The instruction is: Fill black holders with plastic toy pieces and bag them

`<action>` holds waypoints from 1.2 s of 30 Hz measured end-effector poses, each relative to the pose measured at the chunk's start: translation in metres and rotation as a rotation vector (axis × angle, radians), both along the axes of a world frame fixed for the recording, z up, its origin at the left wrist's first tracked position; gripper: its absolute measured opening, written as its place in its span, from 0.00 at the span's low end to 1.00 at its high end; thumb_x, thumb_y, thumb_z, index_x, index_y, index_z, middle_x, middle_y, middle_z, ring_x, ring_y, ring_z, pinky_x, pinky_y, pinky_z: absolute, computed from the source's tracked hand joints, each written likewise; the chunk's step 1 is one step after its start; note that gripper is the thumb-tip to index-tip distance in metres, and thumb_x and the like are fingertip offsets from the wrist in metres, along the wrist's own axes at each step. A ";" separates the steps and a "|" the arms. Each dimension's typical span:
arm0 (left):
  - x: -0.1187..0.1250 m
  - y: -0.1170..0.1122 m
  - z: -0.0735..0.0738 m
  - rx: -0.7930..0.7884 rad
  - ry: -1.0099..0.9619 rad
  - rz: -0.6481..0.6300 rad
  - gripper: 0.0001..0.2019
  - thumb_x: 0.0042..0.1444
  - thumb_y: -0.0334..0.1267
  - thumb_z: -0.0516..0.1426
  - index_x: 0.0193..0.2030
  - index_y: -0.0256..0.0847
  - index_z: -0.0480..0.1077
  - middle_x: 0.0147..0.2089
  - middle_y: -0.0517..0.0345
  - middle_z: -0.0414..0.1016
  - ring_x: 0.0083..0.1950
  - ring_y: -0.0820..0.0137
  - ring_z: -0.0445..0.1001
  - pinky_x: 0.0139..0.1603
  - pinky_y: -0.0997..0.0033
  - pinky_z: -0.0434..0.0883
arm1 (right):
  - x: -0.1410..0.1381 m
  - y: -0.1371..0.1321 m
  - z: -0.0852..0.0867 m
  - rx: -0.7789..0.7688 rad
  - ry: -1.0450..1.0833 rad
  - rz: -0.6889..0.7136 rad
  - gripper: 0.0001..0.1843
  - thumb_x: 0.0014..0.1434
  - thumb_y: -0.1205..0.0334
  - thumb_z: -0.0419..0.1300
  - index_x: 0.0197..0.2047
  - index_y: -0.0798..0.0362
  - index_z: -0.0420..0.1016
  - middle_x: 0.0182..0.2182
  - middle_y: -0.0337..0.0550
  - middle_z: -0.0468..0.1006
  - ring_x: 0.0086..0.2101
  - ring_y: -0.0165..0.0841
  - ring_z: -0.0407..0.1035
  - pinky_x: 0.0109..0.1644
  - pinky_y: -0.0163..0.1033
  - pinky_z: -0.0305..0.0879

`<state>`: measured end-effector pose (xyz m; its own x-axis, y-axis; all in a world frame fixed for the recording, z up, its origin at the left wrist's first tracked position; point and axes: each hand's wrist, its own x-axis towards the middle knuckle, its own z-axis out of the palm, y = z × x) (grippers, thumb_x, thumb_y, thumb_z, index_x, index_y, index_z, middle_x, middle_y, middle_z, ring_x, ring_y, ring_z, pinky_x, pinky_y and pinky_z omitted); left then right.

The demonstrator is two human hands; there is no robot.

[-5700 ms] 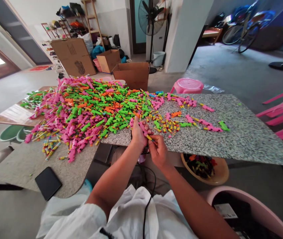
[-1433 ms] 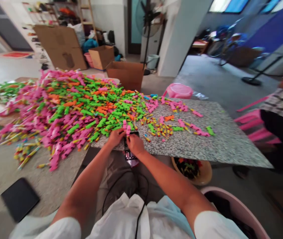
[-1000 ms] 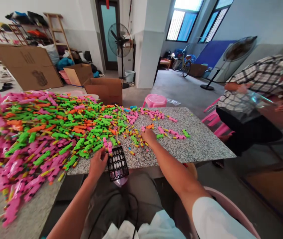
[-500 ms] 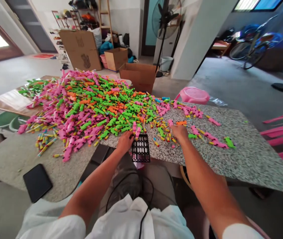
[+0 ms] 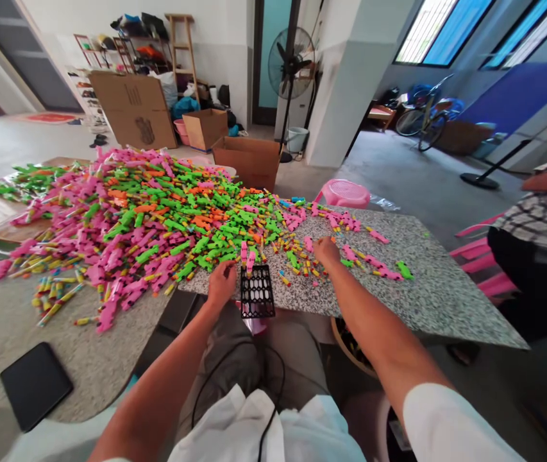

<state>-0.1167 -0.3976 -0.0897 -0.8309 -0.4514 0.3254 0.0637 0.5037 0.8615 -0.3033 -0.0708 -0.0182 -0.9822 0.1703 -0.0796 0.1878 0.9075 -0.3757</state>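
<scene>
Head view. Left hand (image 5: 222, 284) sits at the near edge of the granite table (image 5: 446, 289), fingers curled around the left side of a black honeycomb rack (image 5: 257, 292); grasp looks loose, exact contact partly hidden by the knuckles. The rack rests on the table edge, tilted toward the person, with two pink toy pieces (image 5: 247, 255) standing upright in its far row, at 12 o'clock from the rack.

Right hand (image 5: 326, 250) is at 2 o'clock from the rack, well apart from it, palm down on scattered small yellow-and-red pieces (image 5: 302, 266). Fingers are bent onto the pieces; cannot tell whether one is pinched.

A large heap of pink, green and orange toy parts (image 5: 148, 224) spreads from 9 to 12 o'clock of the left hand. A few loose pink and green parts (image 5: 379, 266) lie at 3 o'clock of the right hand.

A dark tablet (image 5: 35, 385) lies on the lower table at 8 o'clock. A bowl (image 5: 347, 350) sits under the table edge. A pink stool (image 5: 345, 192) stands beyond the table. Another person in a checked shirt (image 5: 537, 212) sits at far right.
</scene>
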 end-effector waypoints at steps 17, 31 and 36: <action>0.094 0.079 0.099 0.408 0.067 -0.263 0.22 0.68 0.49 0.59 0.64 0.44 0.70 0.56 0.47 0.79 0.53 0.64 0.79 0.52 0.65 0.77 | 0.108 -0.036 0.049 -0.601 0.266 0.341 0.21 0.59 0.41 0.64 0.38 0.54 0.77 0.28 0.39 0.75 0.28 0.32 0.65 0.34 0.36 0.60; 0.108 0.075 0.131 -0.072 0.103 -0.313 0.24 0.73 0.48 0.52 0.70 0.41 0.65 0.55 0.46 0.75 0.55 0.63 0.75 0.61 0.60 0.72 | 0.232 -0.053 0.089 -0.741 -0.074 0.709 0.26 0.67 0.57 0.54 0.67 0.51 0.70 0.51 0.46 0.80 0.37 0.34 0.73 0.44 0.41 0.71; 0.114 0.057 0.146 -0.405 0.066 -0.510 0.27 0.72 0.48 0.53 0.74 0.42 0.59 0.60 0.42 0.73 0.61 0.58 0.74 0.63 0.57 0.73 | 0.241 -0.061 0.103 -0.751 -0.034 0.844 0.33 0.69 0.57 0.56 0.74 0.46 0.55 0.46 0.44 0.82 0.33 0.34 0.74 0.40 0.41 0.70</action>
<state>-0.0024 -0.3406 0.0563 -0.8806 0.1631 0.4450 0.4271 0.6802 0.5958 -0.0624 -0.1319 0.0851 -0.7559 -0.6487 0.0887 -0.3577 0.2958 -0.8857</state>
